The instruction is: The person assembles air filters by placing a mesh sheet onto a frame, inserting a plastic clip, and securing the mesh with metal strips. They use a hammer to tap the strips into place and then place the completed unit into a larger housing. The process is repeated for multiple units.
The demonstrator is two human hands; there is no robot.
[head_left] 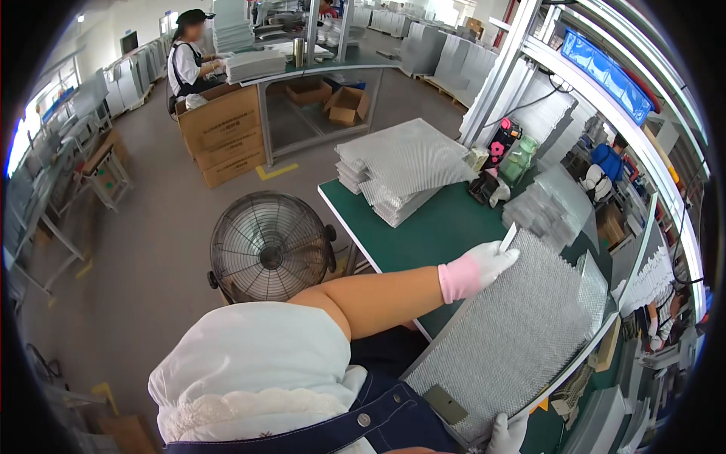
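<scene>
Holding a large mesh filter panel (514,325) tilted over the green surface (423,234), the left hand (484,265) pinches its far edge while the right hand (508,435) seems clenched on the near corner. Such thin grips could let it sag or slip.

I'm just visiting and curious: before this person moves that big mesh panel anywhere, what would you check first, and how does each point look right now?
1. Left hand on the mesh panel: gloved, at its far corner. Ok.
2. Right hand on the near edge: only partly in view at the picture's lower edge. Cannot tell.
3. Free space on the green table: bare surface beside the panel. Ok.
4. Stack of mesh sheets: sheets lie askew, some overhanging. Not ok.
5. Floor fan close to the left elbow: apart from it. Ok.
</scene>
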